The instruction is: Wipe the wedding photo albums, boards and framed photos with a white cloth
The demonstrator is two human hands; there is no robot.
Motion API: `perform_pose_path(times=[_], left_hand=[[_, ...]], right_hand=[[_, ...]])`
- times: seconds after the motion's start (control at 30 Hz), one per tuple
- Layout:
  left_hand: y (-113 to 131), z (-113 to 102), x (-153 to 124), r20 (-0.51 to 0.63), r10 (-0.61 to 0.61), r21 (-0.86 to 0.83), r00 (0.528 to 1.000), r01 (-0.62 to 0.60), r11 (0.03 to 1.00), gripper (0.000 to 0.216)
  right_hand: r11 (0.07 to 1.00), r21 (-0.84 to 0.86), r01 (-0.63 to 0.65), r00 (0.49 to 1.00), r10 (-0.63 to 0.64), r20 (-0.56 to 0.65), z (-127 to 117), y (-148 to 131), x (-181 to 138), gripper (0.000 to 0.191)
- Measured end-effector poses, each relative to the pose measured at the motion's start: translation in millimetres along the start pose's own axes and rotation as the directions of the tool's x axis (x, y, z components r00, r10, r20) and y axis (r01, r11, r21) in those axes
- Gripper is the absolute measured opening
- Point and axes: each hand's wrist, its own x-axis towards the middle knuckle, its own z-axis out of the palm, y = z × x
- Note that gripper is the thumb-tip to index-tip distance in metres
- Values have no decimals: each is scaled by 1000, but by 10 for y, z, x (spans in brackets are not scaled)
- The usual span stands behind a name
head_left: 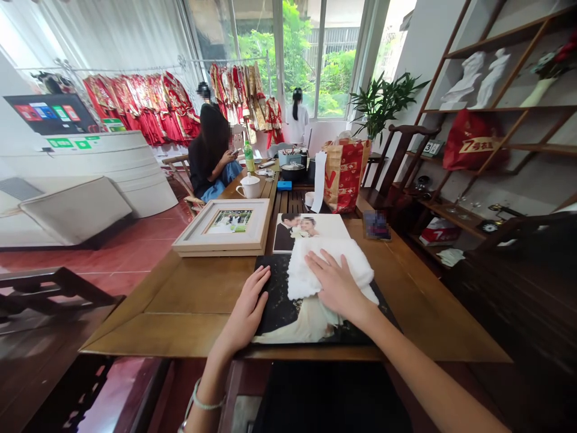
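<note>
A dark photo panel with a pale gown pictured on it lies flat at the table's near edge. My left hand rests on its left edge, fingers stretched out. On top of the panel is a folded white towel, and my right hand presses flat on it with the fingers spread. The towel hides the panel's upper right part. Just beyond, partly under the towel, lies a light photo panel of a couple. A framed photo in a pale wooden frame lies to its left.
The wooden table also holds a white lidded cup, a red and tan paper bag, a phone-like dark object and a green bottle. A seated person is at the far left side. Shelves stand right.
</note>
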Motion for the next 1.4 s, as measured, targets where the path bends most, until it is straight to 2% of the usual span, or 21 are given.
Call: perform_pose_path(times=[0.1,0.23,0.37,0.47,0.67,0.77,0.9,1.03,1.13,1.27,1.4], left_hand=[[7,6,0,-1,-11,-4,1000,11,1000,44],[-7,-3,-4,-9,-7,-17,1000,7,1000,44],[-45,-22,-14,6,42,-38,999,-42,998,48],[-47,-25,-15,-1,29,-29,1000,-29,999,47],[26,-25,-7,4,-32,-22,999,32,999,44],[67,-33,-6,4,-41,-47,999,41,998,43],[122,-39,-1,7,-110,-61,994,110,992,44],[154,-45,8,0,-150,-71,989,150,986,47],[158,-52,11,-3,-150,-76,989,150,986,49],[152,-60,14,2,-169,-88,986,169,982,52],[136,-52,16,3,-168,-87,986,167,982,52]], right_hand=[[997,11,80,997,-80,12,87,-176,-319,91],[954,106,280,959,-284,22,214,-372,-778,95],[901,196,387,914,-403,48,227,-433,-969,96],[912,206,355,927,-373,51,145,-380,-865,94],[991,58,118,992,-121,43,-25,-92,-278,91],[997,32,72,997,-73,17,-35,-19,-114,87],[995,13,97,995,-98,13,55,-147,-288,90],[969,75,234,971,-236,24,185,-397,-680,91],[928,164,334,932,-351,87,212,-564,-863,87],[905,258,339,901,-391,188,152,-703,-906,76],[908,269,322,925,-362,118,139,-692,-851,79]])
